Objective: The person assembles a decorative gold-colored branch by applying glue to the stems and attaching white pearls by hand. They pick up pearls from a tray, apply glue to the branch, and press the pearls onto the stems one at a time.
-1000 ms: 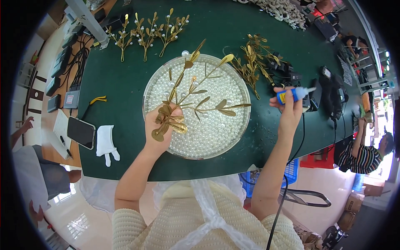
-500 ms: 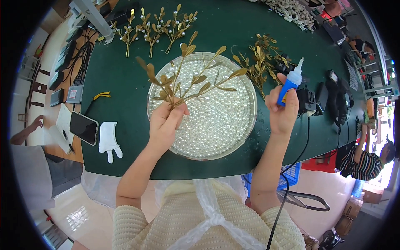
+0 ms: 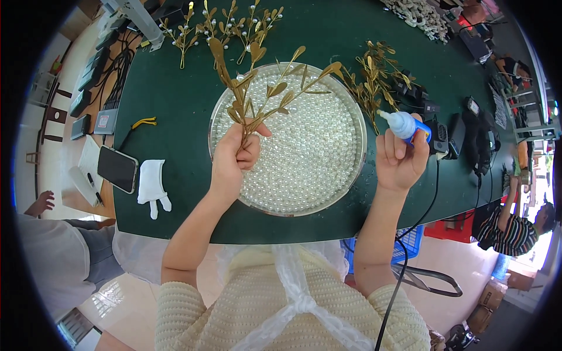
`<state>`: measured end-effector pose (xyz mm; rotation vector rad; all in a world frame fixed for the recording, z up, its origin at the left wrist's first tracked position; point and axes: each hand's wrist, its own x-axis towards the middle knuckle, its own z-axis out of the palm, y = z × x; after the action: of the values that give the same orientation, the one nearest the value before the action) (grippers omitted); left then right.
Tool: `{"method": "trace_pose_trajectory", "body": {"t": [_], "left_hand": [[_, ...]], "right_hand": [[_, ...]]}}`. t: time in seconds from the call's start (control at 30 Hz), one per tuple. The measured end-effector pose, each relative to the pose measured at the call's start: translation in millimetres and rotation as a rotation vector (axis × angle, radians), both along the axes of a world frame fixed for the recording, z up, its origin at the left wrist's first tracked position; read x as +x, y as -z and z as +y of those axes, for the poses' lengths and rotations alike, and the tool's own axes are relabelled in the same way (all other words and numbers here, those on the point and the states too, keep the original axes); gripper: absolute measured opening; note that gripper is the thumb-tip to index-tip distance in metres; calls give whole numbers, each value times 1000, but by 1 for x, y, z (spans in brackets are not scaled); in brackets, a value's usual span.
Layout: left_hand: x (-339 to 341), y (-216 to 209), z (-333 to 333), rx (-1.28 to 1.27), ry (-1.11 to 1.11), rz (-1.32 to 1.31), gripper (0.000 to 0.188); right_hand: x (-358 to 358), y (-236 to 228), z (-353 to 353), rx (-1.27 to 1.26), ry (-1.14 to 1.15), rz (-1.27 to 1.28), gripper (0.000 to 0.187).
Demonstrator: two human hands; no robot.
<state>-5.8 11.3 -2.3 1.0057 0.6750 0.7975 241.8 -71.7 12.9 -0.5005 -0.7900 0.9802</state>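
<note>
Gold leaves on a thin branch (image 3: 257, 93) stood upright over the round tray (image 3: 351, 105) of white beads (image 3: 293, 158). The left hand (image 3: 234, 159) had its fingers curled shut around the lower stem. Half a second before, the branch had leaned to the right across the tray; a second before, it had lain almost flat on the beads. The right hand (image 3: 401, 159) was beside the tray's right rim, its fingers closed around a small blue-and-white glue bottle (image 3: 405, 125). The nozzle pointed left toward the branch but stayed well apart from it. Earlier the bottle had been held higher with its nozzle tipped up, and before that lower and nearly level.

The stem's bottom end was hidden inside the left fist. The bottle's lower part was covered by the right fingers. The dark gear (image 3: 462, 131) on the green table (image 3: 164, 99) behind the bottle was hard to make out. A white glove (image 3: 153, 186) and a phone (image 3: 117, 168) lay at the left.
</note>
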Motion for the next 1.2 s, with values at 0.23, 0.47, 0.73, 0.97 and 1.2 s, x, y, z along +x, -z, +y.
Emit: {"method": "trace_pose_trajectory", "body": {"t": [0.23,0.47,0.73,0.97,1.2], "left_hand": [[2,-1,-4,136,-24,134,35],[3,-2,-7,128,-46,1,24],[6,-5,-11,140,-105,20,18],[6,-2,-20,128,-114,-58,17],[5,-2,-20,101,-67,-40,17]], "right_hand": [[-17,-5,5,-87,-74,368,24],[-22,3,1,-195,-102,429,32],[-71,1,-4,-281,647,-240,24],[-67,9,0,100,711,-964,29],[-71,11,1,91,733,-1037,29]]}}
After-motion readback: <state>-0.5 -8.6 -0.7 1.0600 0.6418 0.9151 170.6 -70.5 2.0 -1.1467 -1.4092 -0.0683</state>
